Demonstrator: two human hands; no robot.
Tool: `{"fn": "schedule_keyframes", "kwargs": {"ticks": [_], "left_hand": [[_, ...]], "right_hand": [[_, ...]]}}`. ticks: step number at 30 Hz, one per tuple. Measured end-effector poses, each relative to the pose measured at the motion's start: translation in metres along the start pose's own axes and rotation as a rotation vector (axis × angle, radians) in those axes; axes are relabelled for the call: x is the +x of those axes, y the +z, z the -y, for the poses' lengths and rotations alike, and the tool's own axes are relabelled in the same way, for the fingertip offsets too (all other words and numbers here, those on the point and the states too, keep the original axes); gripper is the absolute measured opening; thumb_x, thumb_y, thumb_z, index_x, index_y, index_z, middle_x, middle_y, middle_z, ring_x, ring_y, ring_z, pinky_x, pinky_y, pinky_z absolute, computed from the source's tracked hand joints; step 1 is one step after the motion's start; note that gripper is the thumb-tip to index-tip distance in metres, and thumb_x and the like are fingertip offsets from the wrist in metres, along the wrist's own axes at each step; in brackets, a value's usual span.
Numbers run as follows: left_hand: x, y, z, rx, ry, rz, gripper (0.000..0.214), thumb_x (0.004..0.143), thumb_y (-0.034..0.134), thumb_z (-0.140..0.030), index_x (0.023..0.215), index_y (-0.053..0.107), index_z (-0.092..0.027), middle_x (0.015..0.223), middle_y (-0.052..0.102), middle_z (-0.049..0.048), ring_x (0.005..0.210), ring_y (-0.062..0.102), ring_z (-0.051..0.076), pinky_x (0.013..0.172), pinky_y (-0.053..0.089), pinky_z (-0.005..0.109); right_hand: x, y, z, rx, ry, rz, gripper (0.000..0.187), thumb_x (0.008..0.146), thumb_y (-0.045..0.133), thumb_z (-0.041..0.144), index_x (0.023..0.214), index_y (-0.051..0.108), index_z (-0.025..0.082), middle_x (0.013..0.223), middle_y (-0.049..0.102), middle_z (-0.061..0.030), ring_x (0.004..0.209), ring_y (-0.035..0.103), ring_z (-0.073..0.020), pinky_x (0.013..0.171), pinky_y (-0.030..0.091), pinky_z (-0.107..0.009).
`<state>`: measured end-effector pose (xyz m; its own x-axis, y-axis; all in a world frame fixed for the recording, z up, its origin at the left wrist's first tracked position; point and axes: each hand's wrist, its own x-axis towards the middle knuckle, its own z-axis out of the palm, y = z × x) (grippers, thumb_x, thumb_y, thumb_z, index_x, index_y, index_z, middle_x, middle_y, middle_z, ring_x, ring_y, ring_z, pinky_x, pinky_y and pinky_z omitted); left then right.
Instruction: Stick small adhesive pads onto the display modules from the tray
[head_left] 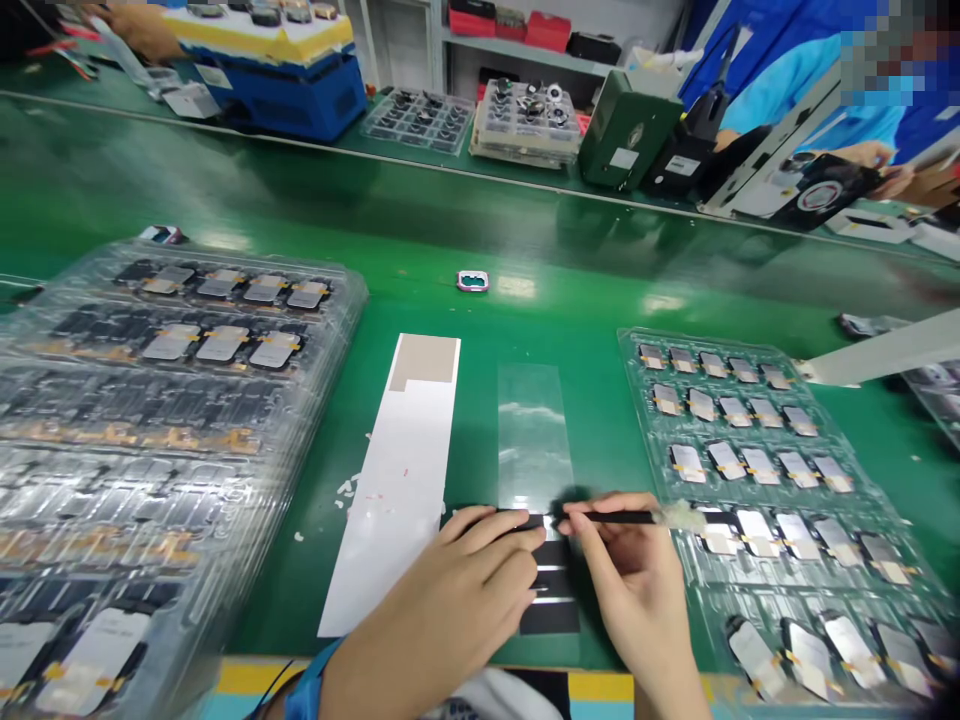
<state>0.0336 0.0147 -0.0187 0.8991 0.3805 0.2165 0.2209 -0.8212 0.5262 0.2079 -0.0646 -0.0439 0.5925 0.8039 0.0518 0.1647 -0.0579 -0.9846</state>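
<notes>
I'm watching a factory assembly line: a green workbench [480, 240] runs across, clear plastic trays [330, 300] of small electronic parts sit at 9 and 3 o'clock, a parts shelf [510, 45] at 12, a co-worker's blue sleeve [795, 100] at 2

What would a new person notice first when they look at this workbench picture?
A tall stack of clear plastic trays fills the left of the green bench. At the front centre, the right hand holds a black-handled swab over black strips, close to the left hand. Another clear tray lies on the right.
</notes>
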Motion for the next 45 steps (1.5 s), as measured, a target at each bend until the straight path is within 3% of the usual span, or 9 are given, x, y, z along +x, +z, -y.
{"fn": "schedule_keyframes", "kwargs": {"ticks": [3,6,8,11,16,20,23,35,45], "left_hand": [[-0.001,-0.002,-0.001,-0.050,-0.016,-0.003,0.015,0.098,0.049,-0.009,0.109,0.058,-0.014,0.120,0.069,0.0078,0.119,0.058,0.025,0.101,0.045,0.044],[-0.004,-0.004,0.001,-0.148,-0.115,-0.066,0.010,0.097,0.049,-0.009,0.099,0.055,-0.016,0.104,0.069,0.0064,0.100,0.061,0.024,0.084,0.051,0.040],[-0.007,-0.005,0.002,-0.185,-0.214,-0.144,0.010,0.097,0.046,-0.011,0.093,0.052,-0.018,0.090,0.065,0.0046,0.084,0.060,0.022,0.071,0.051,0.036],[-0.010,-0.006,0.004,-0.214,-0.328,-0.208,0.014,0.098,0.044,-0.014,0.088,0.050,-0.020,0.081,0.060,0.0023,0.075,0.058,0.020,0.065,0.049,0.032],[-0.010,-0.009,0.004,-0.372,-0.409,-0.239,0.009,0.097,0.047,-0.015,0.098,0.052,-0.022,0.088,0.065,0.0011,0.079,0.063,0.017,0.070,0.052,0.028],[-0.012,-0.012,0.005,-0.395,-0.370,-0.268,0.034,0.098,0.045,-0.013,0.129,0.052,-0.025,0.108,0.068,0.0036,0.098,0.066,0.018,0.086,0.053,0.031],[-0.013,-0.013,0.006,-0.376,-0.371,-0.246,0.043,0.099,0.041,-0.014,0.140,0.048,-0.026,0.109,0.068,0.0054,0.098,0.066,0.019,0.088,0.054,0.034],[-0.014,-0.018,0.002,-0.338,-0.375,-0.249,0.048,0.103,0.036,-0.029,0.150,0.039,-0.022,0.108,0.067,0.0079,0.103,0.064,0.024,0.090,0.054,0.039],[-0.013,-0.019,0.002,-0.331,-0.376,-0.254,0.047,0.103,0.033,-0.027,0.149,0.040,-0.022,0.109,0.068,0.0081,0.102,0.065,0.023,0.089,0.054,0.037]], "right_hand": [[0.001,-0.004,0.005,0.080,-0.033,-0.036,0.017,0.086,0.071,0.022,0.095,0.057,0.023,0.088,0.068,0.0003,0.070,0.072,-0.0108,0.069,0.060,-0.021],[-0.002,-0.003,0.014,0.222,-0.051,-0.058,0.017,0.088,0.069,0.018,0.096,0.056,0.024,0.085,0.071,0.0004,0.069,0.073,-0.0113,0.068,0.061,-0.020],[-0.007,0.006,0.024,0.315,-0.083,-0.043,0.016,0.090,0.066,0.015,0.097,0.055,0.024,0.085,0.072,0.0005,0.076,0.075,-0.0138,0.072,0.063,-0.025],[-0.016,0.030,0.041,0.394,-0.176,-0.010,0.017,0.092,0.060,0.011,0.097,0.053,0.026,0.085,0.073,0.0008,0.085,0.076,-0.0180,0.079,0.065,-0.037],[-0.024,0.062,0.056,0.391,-0.302,-0.081,0.022,0.092,0.055,0.005,0.098,0.051,0.026,0.086,0.072,0.0003,0.085,0.076,-0.0184,0.075,0.067,-0.036],[-0.026,0.070,0.058,0.337,-0.357,-0.147,0.023,0.091,0.054,0.005,0.099,0.050,0.026,0.084,0.071,0.0004,0.084,0.075,-0.0172,0.072,0.067,-0.033],[-0.028,0.074,0.057,0.304,-0.382,-0.173,0.023,0.091,0.054,0.006,0.099,0.048,0.027,0.083,0.070,0.0009,0.084,0.075,-0.0175,0.072,0.067,-0.035],[-0.027,0.076,0.046,0.261,-0.366,-0.092,0.021,0.093,0.055,0.008,0.099,0.046,0.027,0.084,0.069,0.0006,0.089,0.075,-0.0185,0.080,0.066,-0.040],[-0.025,0.076,0.045,0.293,-0.367,-0.089,0.023,0.092,0.055,0.006,0.099,0.049,0.027,0.085,0.071,0.0007,0.088,0.075,-0.0182,0.078,0.065,-0.039]]}}
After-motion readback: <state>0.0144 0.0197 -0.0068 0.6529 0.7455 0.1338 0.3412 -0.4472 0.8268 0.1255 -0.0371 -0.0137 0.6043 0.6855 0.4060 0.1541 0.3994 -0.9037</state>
